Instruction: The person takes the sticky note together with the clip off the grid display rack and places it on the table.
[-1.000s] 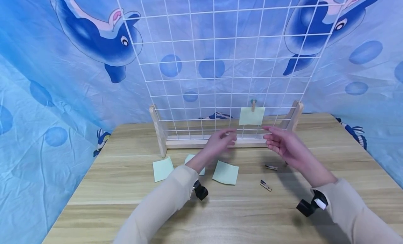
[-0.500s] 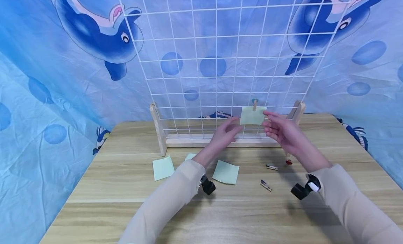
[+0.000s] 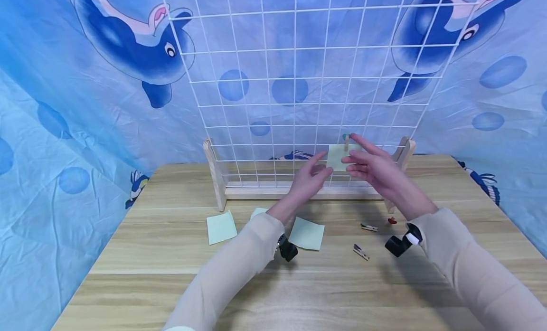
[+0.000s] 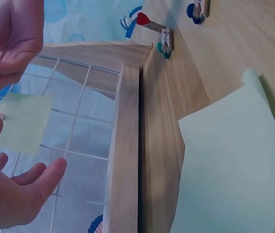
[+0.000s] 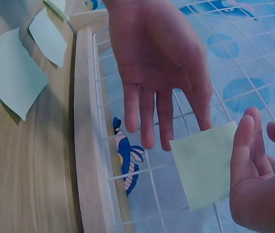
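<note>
A pale green paper note hangs on the white wire grid, held at its top by a small wooden clothespin. My left hand is at the note's left edge, fingers spread and fairly straight. In the right wrist view, its index fingertip meets the note's edge; firm contact cannot be told. In front of the note's right part is my right hand, its index finger extended beside the clothespin. The left wrist view shows the note between both hands, with no pinch visible.
Three more green notes lie on the wooden table: a left one, a partly hidden middle one and a right one. Several clothespins, including a blue-tipped one, lie at the right. A wooden stand supports the grid.
Both hands have moved closer to the hanging note. My right hand has shifted left and up over the note, its index finger now reaching the clothespin; my left hand has come to the note's left edge.
</note>
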A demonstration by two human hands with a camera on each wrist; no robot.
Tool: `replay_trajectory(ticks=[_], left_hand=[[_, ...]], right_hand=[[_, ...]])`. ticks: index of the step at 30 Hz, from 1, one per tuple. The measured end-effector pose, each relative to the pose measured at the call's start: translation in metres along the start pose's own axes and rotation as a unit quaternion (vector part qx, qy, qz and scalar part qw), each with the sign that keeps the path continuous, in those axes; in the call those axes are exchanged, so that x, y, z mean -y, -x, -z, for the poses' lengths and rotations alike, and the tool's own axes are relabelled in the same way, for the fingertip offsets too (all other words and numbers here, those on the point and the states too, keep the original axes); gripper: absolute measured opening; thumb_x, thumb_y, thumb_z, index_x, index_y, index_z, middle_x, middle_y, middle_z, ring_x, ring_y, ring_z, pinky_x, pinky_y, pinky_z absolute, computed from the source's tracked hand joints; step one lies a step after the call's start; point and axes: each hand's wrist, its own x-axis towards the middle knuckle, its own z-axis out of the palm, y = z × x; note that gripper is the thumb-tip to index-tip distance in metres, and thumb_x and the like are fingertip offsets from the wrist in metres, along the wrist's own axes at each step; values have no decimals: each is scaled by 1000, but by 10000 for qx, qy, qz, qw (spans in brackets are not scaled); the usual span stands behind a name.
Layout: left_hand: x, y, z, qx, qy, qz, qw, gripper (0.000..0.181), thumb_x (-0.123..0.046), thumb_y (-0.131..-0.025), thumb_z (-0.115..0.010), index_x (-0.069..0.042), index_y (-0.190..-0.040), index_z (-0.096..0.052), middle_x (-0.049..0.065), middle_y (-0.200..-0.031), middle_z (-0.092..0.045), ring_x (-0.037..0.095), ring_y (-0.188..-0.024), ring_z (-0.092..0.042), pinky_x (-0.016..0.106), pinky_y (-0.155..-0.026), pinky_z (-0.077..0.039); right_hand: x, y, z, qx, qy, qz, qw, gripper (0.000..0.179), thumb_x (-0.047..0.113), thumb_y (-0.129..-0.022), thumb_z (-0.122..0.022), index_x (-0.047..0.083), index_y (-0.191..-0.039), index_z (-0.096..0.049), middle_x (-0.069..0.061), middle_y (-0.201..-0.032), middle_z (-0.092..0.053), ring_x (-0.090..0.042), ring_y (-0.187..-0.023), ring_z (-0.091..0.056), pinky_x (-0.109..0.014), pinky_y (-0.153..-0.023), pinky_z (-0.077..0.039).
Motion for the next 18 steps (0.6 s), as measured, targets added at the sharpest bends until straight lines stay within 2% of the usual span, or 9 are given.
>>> replay_trajectory(ticks=[5,10,14,18], left_hand=[[-1,-2,-1,47,51,17,10000,54,-31,-94,-61,-28,-145,-43,11,-135,-57,23,-120,-57,37,-89,-55],[-2,-4,-1,124,366,90,9992,54,-30,-94,-61,-27,-145,-43,11,-138,-54,23,-122,-55,39,-89,-55],[-2,-6,-1,204,561,202,9980,56,-32,-94,-61,-26,-146,-41,11,-141,-50,23,-125,-53,41,-91,-54],[-3,-8,-1,324,705,289,9966,54,-32,-96,-59,-26,-147,-40,11,-141,-50,25,-123,-55,40,-90,-55]], right_hand=[[0,-6,-8,-37,501,31,9987,79,15,-98,-56,27,-156,-3,-1,-94,-72,-13,-76,-68,-23,-77,-57],[1,-10,-13,-16,867,133,9961,84,19,-98,-56,27,-155,5,1,-102,-70,-13,-84,-66,-23,-82,-56],[2,-13,-16,8,830,143,9964,85,19,-99,-55,22,-154,9,1,-104,-69,-12,-86,-66,-23,-83,-55],[2,-16,-19,-3,464,42,9989,84,17,-99,-54,20,-154,10,0,-104,-69,-12,-85,-66,-23,-80,-56]])
